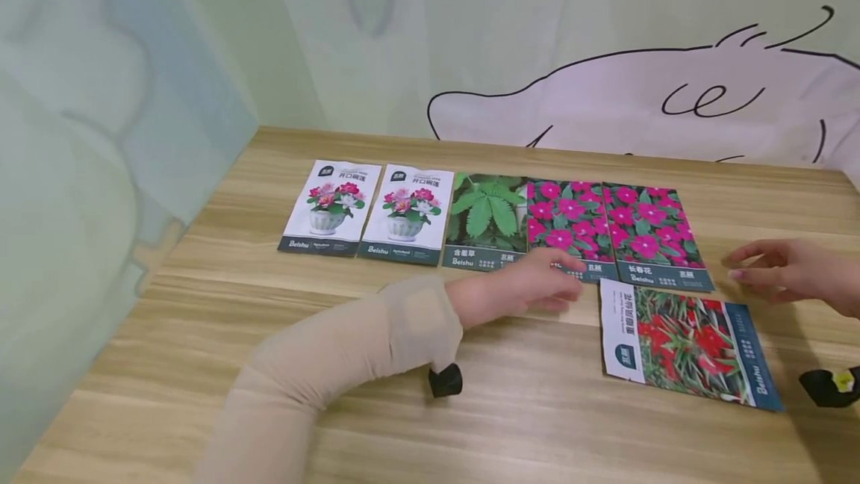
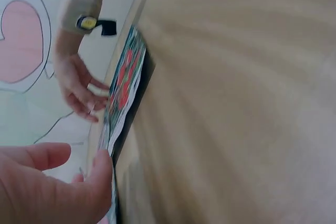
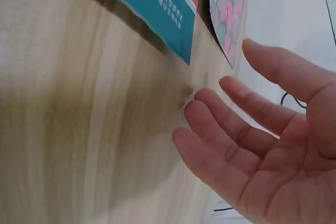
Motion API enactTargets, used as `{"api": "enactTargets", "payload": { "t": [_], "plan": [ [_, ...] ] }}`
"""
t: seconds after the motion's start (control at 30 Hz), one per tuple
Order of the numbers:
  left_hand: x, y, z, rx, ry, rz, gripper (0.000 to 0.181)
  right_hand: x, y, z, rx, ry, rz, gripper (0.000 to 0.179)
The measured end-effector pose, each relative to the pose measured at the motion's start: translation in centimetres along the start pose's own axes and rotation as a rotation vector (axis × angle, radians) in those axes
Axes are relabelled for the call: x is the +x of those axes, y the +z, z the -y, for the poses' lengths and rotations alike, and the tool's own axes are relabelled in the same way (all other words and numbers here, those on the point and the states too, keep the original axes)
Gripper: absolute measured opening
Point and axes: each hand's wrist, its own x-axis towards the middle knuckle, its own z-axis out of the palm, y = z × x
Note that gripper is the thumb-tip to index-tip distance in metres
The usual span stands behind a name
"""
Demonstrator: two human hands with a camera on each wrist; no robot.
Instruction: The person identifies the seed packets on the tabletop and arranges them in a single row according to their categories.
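My left hand [image 1: 520,286] hovers at the lower edge of a seed packet with pink flowers [image 1: 569,209], covering part of its label. Its fingers are loosely bent and hold nothing. To the right, my right hand [image 1: 796,273] is beside a second pink-flower packet [image 1: 646,226], fingers relaxed and apart from it; the right wrist view shows the palm bare. Between and below the hands, a red-flower packet [image 1: 695,342] lies sideways on the table. A green-leaf packet [image 1: 487,211] adjoins the first pink one on its left.
Two white packets with potted flowers [image 1: 329,208] stand at the row's left end, lying flat. The wooden table [image 1: 524,417] meets a printed wall [image 1: 605,13] at the back and another wall [image 1: 67,170] at left. Black wrist attachments [image 1: 446,379] hang by both wrists.
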Motion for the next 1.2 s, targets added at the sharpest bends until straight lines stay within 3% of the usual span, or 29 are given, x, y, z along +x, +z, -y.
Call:
{"api": "enactTargets", "payload": {
  "t": [0.13, 0.33, 0.53, 0.7, 0.87, 1.07, 1.2],
  "plan": [
    [-1.4, 1.1, 1.0, -0.047, -0.108, 0.035, 0.039, -0.4, 0.8, 0.5, -0.034, -0.035, 0.041, 0.060],
    [-2.1, 2.4, 1.7, -0.054, -0.119, 0.062, 0.042, -0.7, 1.5, 1.5, -0.008, 0.012, 0.083, 0.055],
    [-1.8, 3.0, 1.6, -0.032, -0.143, 0.075, 0.040, -0.8, 2.3, 1.6, 0.102, 0.056, 0.103, 0.047],
    [-1.3, 3.0, 1.7, -0.051, -0.118, 0.070, 0.044, -1.0, 2.3, 1.5, 0.155, 0.066, 0.140, 0.042],
    [-0.8, 3.1, 2.1, -0.072, -0.060, 0.088, 0.032, -1.4, 2.5, 1.5, 0.227, 0.058, 0.223, 0.033],
    [-0.5, 3.0, 2.3, -0.070, -0.032, 0.053, 0.030, -1.8, 3.1, 1.2, 0.303, -0.002, 0.315, 0.019],
    [-0.4, 2.8, 2.3, -0.073, -0.023, 0.056, 0.032, -1.9, 3.1, 1.2, 0.310, -0.039, 0.336, 0.023]
  ]
}}
